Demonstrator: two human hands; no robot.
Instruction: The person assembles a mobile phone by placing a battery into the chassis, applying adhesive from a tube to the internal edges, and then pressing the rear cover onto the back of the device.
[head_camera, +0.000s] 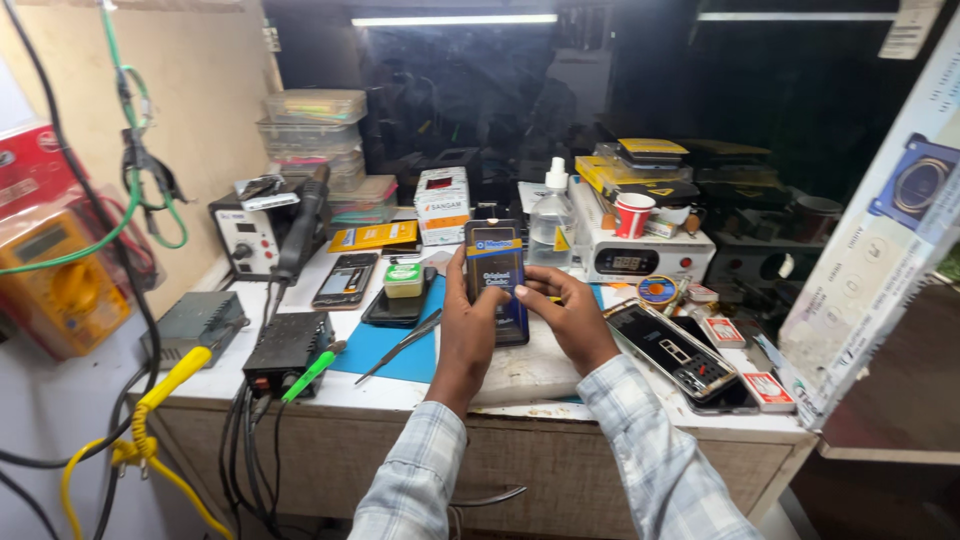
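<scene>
Dark blue packet (497, 280) stood upright off the bench, face readable. Left hand (468, 318) gripped its edge; right hand (570, 315) fingers pinched the other side, steadying it.

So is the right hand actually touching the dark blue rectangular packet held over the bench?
Touching. The head view shows the right hand with its fingers laid on the right edge of the dark blue rectangular packet, no gap visible; the left hand grips the other side.

My feed was bright and sharp on the counter (620, 405), lit mostly by a tube light (455, 19) overhead. The back stayed dark and murky, the glass threw reflections, and the edges bent from wide-angle distortion.
</scene>
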